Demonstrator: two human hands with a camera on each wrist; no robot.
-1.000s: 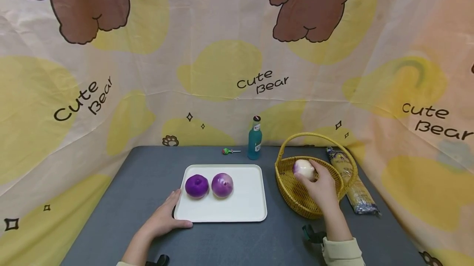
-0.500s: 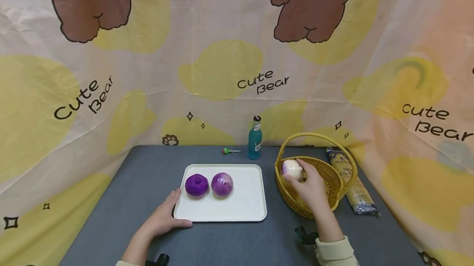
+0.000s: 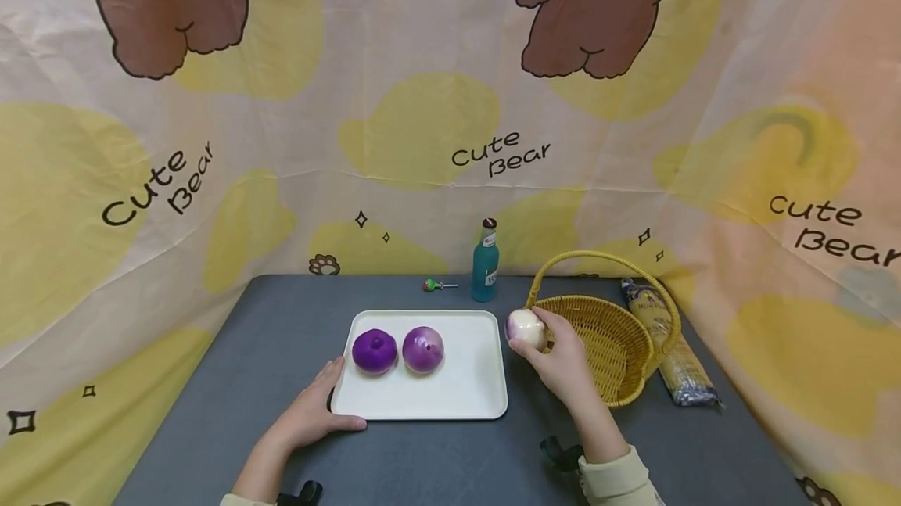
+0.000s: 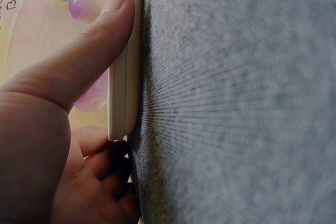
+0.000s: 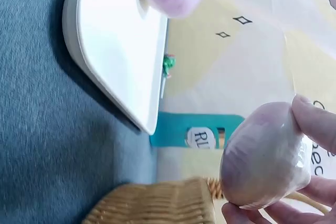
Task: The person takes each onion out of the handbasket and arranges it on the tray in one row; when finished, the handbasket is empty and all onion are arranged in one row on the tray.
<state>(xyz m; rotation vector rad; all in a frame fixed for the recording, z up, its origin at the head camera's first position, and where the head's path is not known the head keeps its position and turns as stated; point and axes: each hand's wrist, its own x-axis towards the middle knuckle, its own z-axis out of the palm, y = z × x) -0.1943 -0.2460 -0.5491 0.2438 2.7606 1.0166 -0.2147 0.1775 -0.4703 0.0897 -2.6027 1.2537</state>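
Observation:
My right hand (image 3: 559,357) pinches a white-and-purple onion (image 3: 525,330) between thumb and fingers, in the gap between the tray and the basket. In the right wrist view this onion (image 5: 265,158) looks glossy, with faint streaks. A white rectangular tray (image 3: 468,392) bears two purple onions on its left half, a deep purple one (image 3: 375,352) and a lighter one (image 3: 423,349). At the tray's front left corner my left hand (image 3: 310,410) holds the edge, thumb along the front rim and fingers at the left side. The left wrist view shows the thumb (image 4: 100,40) against the rim.
A yellow wicker basket (image 3: 619,373) with a tall handle stands to the right, beside a printed plastic packet (image 3: 676,353). Behind the tray are a teal bottle (image 3: 484,267) and a small green-headed lollipop (image 3: 436,285). A patterned cloth (image 3: 394,130) hangs at the table's back.
My right hand has carried the onion leftward from over the basket to the space beside the tray. The left hand and the onions on the tray have stayed put.

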